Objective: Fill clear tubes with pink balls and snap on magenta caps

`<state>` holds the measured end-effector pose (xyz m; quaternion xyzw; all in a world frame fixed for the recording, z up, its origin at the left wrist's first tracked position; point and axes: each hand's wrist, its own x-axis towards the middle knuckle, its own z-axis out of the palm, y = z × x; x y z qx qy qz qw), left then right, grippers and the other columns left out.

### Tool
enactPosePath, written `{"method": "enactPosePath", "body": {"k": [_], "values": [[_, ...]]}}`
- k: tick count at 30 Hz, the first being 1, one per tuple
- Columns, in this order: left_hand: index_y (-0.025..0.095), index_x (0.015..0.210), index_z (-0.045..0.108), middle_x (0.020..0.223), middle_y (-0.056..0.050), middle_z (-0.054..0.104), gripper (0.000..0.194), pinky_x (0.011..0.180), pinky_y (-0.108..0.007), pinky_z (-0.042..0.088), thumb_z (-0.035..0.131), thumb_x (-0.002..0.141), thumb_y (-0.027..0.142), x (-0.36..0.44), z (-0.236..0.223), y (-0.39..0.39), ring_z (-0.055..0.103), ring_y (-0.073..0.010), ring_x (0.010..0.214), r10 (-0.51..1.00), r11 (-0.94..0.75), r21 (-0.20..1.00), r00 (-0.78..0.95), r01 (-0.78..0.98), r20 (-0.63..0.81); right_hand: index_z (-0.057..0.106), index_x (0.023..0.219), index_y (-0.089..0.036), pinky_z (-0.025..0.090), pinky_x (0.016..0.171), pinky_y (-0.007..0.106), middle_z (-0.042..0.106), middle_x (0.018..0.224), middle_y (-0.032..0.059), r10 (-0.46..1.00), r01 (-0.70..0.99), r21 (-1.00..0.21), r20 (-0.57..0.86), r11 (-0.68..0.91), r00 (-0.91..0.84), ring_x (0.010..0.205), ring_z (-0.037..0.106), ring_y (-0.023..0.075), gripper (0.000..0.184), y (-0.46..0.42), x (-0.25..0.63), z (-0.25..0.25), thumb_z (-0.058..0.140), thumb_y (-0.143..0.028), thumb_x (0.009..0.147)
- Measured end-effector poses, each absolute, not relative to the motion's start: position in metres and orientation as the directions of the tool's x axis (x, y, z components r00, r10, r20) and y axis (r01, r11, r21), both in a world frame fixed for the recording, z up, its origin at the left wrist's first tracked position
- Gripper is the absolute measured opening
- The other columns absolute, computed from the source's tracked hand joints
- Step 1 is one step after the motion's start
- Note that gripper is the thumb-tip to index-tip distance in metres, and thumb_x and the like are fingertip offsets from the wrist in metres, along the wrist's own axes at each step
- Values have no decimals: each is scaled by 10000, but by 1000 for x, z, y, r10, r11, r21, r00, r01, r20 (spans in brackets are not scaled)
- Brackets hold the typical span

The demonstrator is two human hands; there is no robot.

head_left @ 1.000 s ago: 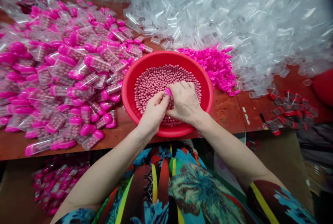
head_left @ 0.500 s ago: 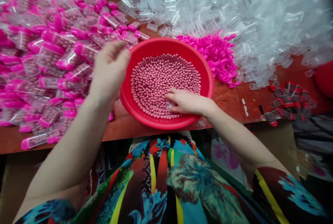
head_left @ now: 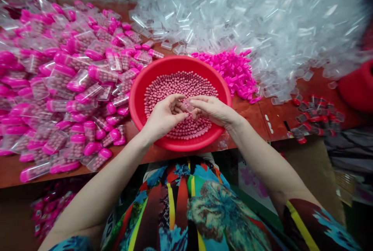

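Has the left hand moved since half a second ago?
Yes: the left hand has moved rightward, from the left side of the red basin to over the pink beads in it.

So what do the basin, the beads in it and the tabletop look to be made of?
Red basin: likely plastic, semi-gloss; evenly coloured, with a smooth rounded rim.
Pink beads: probably plastic with a soft sheen; small highlights and uniform shapes suggest it, but glass remains possible.
Tabletop: perhaps painted or stained wood board, slightly glossy; the reddish-brown surface shows uneven tones and a seam.
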<state>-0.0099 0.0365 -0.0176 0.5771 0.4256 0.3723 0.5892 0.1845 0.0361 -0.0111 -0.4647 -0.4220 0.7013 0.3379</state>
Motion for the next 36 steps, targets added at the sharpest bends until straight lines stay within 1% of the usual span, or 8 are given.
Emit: {"method": "enactPosePath", "body": {"k": [7, 12, 15, 20, 24, 29, 32, 36], "values": [[133, 1124, 686, 1027, -81, 701, 295, 830, -314, 536, 714, 837, 192, -4, -16, 42, 653, -187, 906, 901, -398, 770, 368, 499, 227, 652, 1018, -188, 556, 568, 271, 701, 775, 29, 812, -79, -868, -421, -490, -405, 589, 644, 141, 342, 38, 182, -11, 578, -516, 959], [84, 1167, 689, 1106, -151, 688, 294, 880, -355, 525, 586, 902, 159, -9, -13, 63, 679, -247, 958, 770, -585, 394, 638, 709, -4, 652, 1036, -234, 543, 652, 234, 718, 966, 13, 999, 182, -983, 25, 19, 29, 710, 662, 106, 355, 38, 213, 2, 609, -576, 955], [87, 1042, 724, 1044, -173, 696, 292, 825, -348, 517, 453, 934, 93, 3, -16, 67, 694, -259, 917, 619, -722, 186, 742, 666, -257, 651, 1038, -241, 528, 660, 243, 720, 913, 2, 956, 254, -960, 180, 119, 234, 686, 658, 100, 345, 38, 259, 4, 580, -572, 973], [86, 1003, 726, 1049, -194, 717, 355, 818, -335, 497, 398, 889, 12, 41, -34, 62, 693, -252, 910, 448, -796, 287, 838, 532, -312, 646, 986, -198, 523, 663, 295, 705, 824, 21, 842, 475, -879, 220, -48, 492, 629, 640, 129, 327, 34, 334, -41, 481, -479, 1002], [138, 887, 691, 900, -108, 706, 205, 731, -306, 471, 534, 786, 55, 65, -45, 68, 647, -223, 802, 498, -636, 535, 825, 556, -266, 685, 933, -176, 548, 828, 371, 726, 911, 77, 885, 678, -720, 210, -147, 415, 820, 672, 201, 267, 38, 335, -89, 473, -335, 964], [170, 929, 690, 903, -35, 703, 148, 800, -292, 475, 653, 790, 207, 67, -29, 71, 624, -183, 829, 647, -115, 928, 736, 354, -201, 709, 1121, -168, 470, 1039, 456, 665, 1150, 150, 895, 741, -653, 222, -157, 386, 1115, 599, 283, 295, 60, 308, -115, 556, -341, 937], [158, 951, 704, 967, -46, 714, 184, 877, -292, 474, 711, 807, 272, 54, -12, 66, 632, -173, 916, 681, 176, 972, 693, 158, -236, 706, 1187, -169, 451, 1044, 494, 636, 1152, 161, 905, 812, -533, 182, -238, 384, 1154, 564, 315, 354, 75, 306, -117, 537, -383, 962], [147, 1038, 699, 1066, -105, 722, 239, 824, -326, 526, 732, 829, 259, 36, -1, 54, 662, -211, 1000, 658, 512, 858, 663, -47, -357, 730, 1107, -152, 457, 1011, 499, 643, 1096, 161, 924, 838, -486, 142, -246, 354, 1111, 573, 326, 320, 82, 308, -111, 526, -347, 955]]}}
